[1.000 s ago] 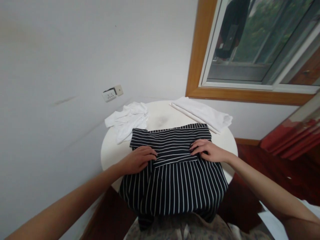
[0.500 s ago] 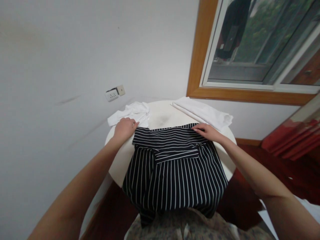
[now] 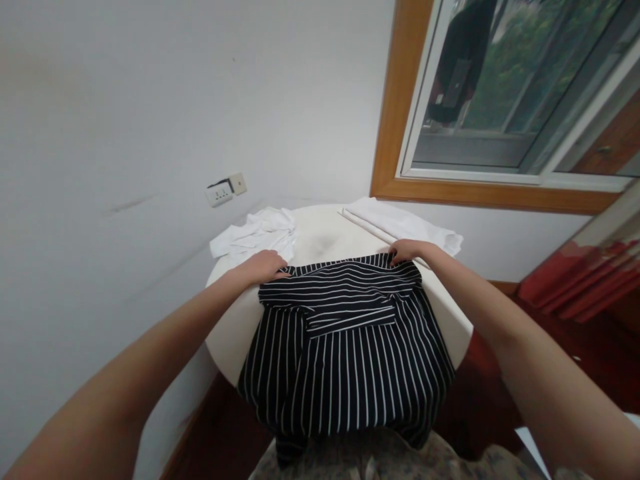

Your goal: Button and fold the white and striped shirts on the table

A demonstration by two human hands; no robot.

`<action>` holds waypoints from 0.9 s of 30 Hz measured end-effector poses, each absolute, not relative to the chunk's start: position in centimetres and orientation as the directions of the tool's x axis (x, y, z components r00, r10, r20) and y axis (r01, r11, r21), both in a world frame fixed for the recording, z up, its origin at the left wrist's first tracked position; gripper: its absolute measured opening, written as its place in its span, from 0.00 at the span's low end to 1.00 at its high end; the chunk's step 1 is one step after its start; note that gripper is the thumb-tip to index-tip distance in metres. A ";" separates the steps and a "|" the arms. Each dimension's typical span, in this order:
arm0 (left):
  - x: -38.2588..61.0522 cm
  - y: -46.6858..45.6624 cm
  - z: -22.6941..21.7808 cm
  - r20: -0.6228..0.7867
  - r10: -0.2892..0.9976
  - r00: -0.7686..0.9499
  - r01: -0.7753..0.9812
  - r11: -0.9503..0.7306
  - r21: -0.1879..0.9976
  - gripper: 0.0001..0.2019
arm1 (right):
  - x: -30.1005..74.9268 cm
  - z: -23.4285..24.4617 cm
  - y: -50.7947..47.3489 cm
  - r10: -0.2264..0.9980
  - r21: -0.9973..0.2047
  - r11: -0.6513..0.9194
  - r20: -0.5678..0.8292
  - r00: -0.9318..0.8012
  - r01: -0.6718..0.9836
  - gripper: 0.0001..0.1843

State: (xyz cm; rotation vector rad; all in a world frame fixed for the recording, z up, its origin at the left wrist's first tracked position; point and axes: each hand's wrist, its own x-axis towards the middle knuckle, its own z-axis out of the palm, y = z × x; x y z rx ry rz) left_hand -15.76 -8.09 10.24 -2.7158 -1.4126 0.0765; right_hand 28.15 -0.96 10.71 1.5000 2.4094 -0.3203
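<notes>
A black shirt with white stripes [image 3: 350,373] lies over the round white table [image 3: 225,340], its lower part hanging past the near edge. One striped section is folded crosswise over its upper part. My left hand [image 3: 266,266] has its fingers closed on the shirt's far edge at the left corner. At the right end of that same edge, my right hand [image 3: 406,251] pinches the fabric, with the fingertips partly hidden behind it.
A crumpled white garment [image 3: 260,233] lies at the table's back left, and a folded white cloth [image 3: 400,220] at the back right. A wall with a socket [image 3: 219,194] borders the left side; a wood-framed window [image 3: 385,167] stands behind. Red curtains [image 3: 585,283] hang at right.
My left hand has moved right and nearer, onto the shirt's far edge. My right hand's fingers have curled from resting on the cloth to pinching that edge.
</notes>
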 end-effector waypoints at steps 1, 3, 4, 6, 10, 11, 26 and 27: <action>-15.9 -8.2 10.4 -0.028 0.814 0.580 0.810 -0.580 -0.087 0.20 | 28.2 11.0 -1.1 0.827 -0.017 0.443 -0.377 -0.416 0.896 0.20; -16.0 -8.4 11.2 -0.051 0.803 0.593 0.801 -0.596 -0.055 0.19 | 28.4 11.7 -1.4 0.816 0.005 0.470 -0.383 -0.432 0.883 0.18; -16.1 -8.5 11.8 -0.063 0.804 0.592 0.804 -0.594 -0.020 0.19 | 28.6 12.2 -1.5 0.812 0.001 0.483 -0.374 -0.448 0.876 0.17; -16.1 -8.7 13.3 -0.105 0.814 0.572 0.820 -0.565 0.086 0.20 | 29.1 13.3 -1.6 0.815 -0.011 0.479 -0.367 -0.449 0.878 0.16; -15.8 -7.9 17.1 -0.173 0.837 0.519 0.851 -0.487 0.197 0.24 | 29.5 16.3 -1.0 0.860 0.063 0.430 -0.333 -0.387 0.901 0.16; -15.8 -7.3 17.9 -0.158 0.852 0.500 0.863 -0.474 0.175 0.25 | 29.3 17.1 -0.6 0.873 0.104 0.428 -0.305 -0.381 0.898 0.16; -15.4 -1.2 16.8 0.325 0.900 0.291 0.934 -0.192 -0.303 0.17 | 26.8 15.1 2.7 0.932 0.071 0.216 0.281 -0.227 0.974 0.18; -15.4 -1.2 16.4 0.355 0.893 0.277 0.940 -0.174 -0.294 0.16 | 26.6 14.5 2.8 0.932 0.040 0.201 0.301 -0.204 0.979 0.18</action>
